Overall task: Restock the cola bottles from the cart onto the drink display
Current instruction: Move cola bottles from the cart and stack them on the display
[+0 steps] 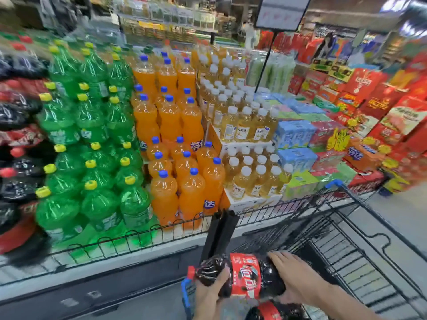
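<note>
- While I stand at the cart (360, 229), I hold one cola bottle (245, 277) on its side above the basket: my left hand (211, 294) grips the shoulder near the red cap, my right hand (293, 276) cups the base.
- As I judge it, this is the lift-out step; a second cola bottle (268, 311) lies below.
- Next calls for swinging left, past the green bottles (92, 158), to the cola stack (16, 144) on the drink display, and standing it upright.

cola bottle (242, 277): dark, red label, red cap | cart (346, 239): black wire, blue corners
</note>
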The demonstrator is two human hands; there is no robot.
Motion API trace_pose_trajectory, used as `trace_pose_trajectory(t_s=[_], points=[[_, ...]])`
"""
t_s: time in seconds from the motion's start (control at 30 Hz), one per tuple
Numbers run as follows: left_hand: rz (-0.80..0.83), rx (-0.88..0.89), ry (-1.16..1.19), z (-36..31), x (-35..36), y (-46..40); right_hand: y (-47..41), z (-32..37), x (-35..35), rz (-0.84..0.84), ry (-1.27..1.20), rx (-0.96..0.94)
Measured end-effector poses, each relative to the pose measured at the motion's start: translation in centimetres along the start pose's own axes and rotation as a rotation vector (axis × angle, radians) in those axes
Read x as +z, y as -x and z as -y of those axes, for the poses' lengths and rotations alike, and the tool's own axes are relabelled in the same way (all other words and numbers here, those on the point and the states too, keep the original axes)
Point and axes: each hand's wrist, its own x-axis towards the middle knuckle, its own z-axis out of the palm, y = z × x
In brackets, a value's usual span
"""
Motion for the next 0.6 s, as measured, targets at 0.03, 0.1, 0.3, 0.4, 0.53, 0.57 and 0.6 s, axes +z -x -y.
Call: trace_pose_trajectory(t_s=[0.03, 0.1, 0.3, 0.4, 0.53, 0.57, 0.6], points=[[0.027, 0.014, -0.012, -1.8, -0.6, 1.8, 0.4, 2.0, -1.2, -0.032, 0.008, -0.001], [0.092, 0.044, 0.012, -5.4, -2.8, 3.9, 1.1, 6.1, -3.6, -0.099, 0.031, 0.002], [0.142, 0.193, -0.135, -17.3, -10.6, 9.7, 0.3, 18.8, -9.2, -0.230, 0.028, -0.057], [0.108, 0.305, -0.145, -22.6, -14.9, 11.5, -1.3, 25.3, -12.3, -0.268, 0.051, -0.128], [0.066, 0.425, -0.157, -29.6, -21.2, 12.7, -4.8, 33.5, -15.5, -0.376, 0.041, -0.245], [0.044, 0.452, -0.168, -31.3, -22.9, 13.1, -6.0, 35.4, -16.1, -0.388, 0.040, -0.269], [0.001, 0.475, -0.179, -32.9, -24.6, 13.1, -7.3, 37.4, -16.6, -0.406, 0.034, -0.299]])
